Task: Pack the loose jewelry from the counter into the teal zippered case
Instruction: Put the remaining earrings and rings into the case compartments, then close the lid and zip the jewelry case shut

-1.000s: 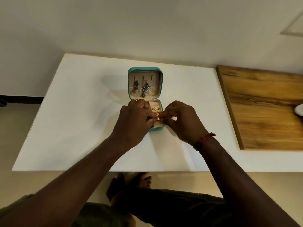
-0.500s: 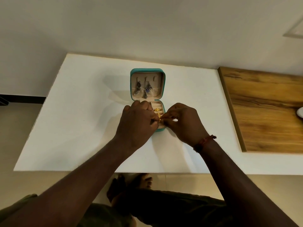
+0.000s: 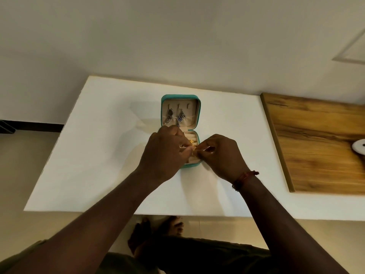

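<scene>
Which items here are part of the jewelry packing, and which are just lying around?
In the job: teal case, open; dangling earrings in its lid; gold jewelry in the base; left hand; right hand.
Bystanders: wooden board; white round object.

Bench [image 3: 94, 155] bare L of the teal case [image 3: 199, 115] & in front. Case lid upright at rear blocks reach from behind. Both hands crowd over tray; wooden board [image 3: 316, 147] bounds R side.
</scene>
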